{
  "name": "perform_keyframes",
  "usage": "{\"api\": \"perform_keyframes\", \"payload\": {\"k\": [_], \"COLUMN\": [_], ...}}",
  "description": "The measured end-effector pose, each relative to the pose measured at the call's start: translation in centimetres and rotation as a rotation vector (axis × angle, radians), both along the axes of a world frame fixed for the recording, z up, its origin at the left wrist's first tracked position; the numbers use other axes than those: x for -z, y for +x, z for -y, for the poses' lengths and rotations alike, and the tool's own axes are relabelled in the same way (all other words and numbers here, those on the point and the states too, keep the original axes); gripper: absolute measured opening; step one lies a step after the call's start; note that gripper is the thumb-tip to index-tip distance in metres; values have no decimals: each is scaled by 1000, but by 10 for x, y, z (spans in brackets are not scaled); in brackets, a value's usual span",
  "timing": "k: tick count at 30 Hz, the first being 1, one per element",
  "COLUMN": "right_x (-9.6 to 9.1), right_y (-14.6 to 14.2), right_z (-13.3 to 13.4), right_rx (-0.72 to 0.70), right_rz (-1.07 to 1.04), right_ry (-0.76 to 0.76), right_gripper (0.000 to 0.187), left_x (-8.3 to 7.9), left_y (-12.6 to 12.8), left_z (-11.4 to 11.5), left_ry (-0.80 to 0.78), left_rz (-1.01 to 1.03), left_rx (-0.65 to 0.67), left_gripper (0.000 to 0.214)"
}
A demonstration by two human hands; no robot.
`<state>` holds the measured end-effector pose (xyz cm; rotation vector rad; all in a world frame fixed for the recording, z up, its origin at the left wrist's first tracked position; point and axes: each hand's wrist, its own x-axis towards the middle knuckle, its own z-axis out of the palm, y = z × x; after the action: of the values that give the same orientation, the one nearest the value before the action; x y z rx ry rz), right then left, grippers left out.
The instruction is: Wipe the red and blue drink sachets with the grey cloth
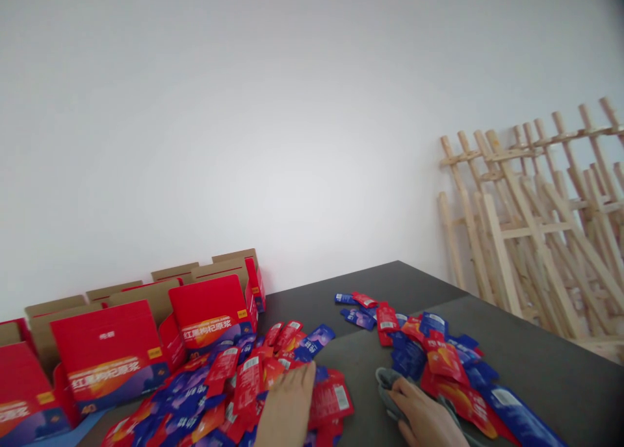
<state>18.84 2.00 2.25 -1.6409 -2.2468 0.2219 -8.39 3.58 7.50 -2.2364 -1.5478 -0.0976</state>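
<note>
While both wrists are cut off by the bottom edge, the left hand (287, 405) is laid flat on the near heap of sachets (229, 382), red and blue, with the fingers stretched out and held together; nothing is seen gripped. Just to its right, apart from it, the right hand (422, 414) is rested on a grey cloth (386, 381) with the fingers bent over it. Whether the cloth is actually pinched cannot be told. Past that hand, a second heap of sachets (439, 356) is strewn across the dark table (390, 281). Further back on the left, open red boxes (209, 314) are stood in rows up to the white wall (292, 141). Far right, wooden frames (536, 226) are leaned against it.
</note>
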Motion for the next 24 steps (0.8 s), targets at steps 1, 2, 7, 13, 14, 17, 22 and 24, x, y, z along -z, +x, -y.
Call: {"api": "perform_keyframes", "payload": {"k": [1, 2, 7, 13, 14, 17, 22, 24], "right_x": [1, 2, 0, -7, -7, -1, 11, 14], "right_y": [0, 0, -3, -7, -7, -6, -2, -1], "right_z": [0, 0, 3, 2, 1, -1, -6, -7], "right_rx": [1, 0, -2, -8, -11, -23, -22, -24], "right_rz": [-4, -7, 0, 44, 43, 23, 34, 37], "right_ry": [9, 18, 39, -16, -18, 9, 40, 25], "right_gripper": [55, 54, 52, 51, 51, 49, 51, 52], "left_x": [-9, -15, -13, -33, -36, -34, 5, 21], "left_y": [-8, -15, -23, 6, 16, 57, 131, 153], "left_z": [-1, -1, 3, -15, -23, -54, -112, -132], "left_ry": [-50, -83, -202, -141, -119, -130, -264, -293], "left_rz": [-23, -33, 23, 22, 22, 70, 168, 218], "left_rx": [-67, -128, -254, -300, -292, -185, 19, 28], "left_gripper": [60, 61, 45, 36, 35, 35, 41, 56]}}
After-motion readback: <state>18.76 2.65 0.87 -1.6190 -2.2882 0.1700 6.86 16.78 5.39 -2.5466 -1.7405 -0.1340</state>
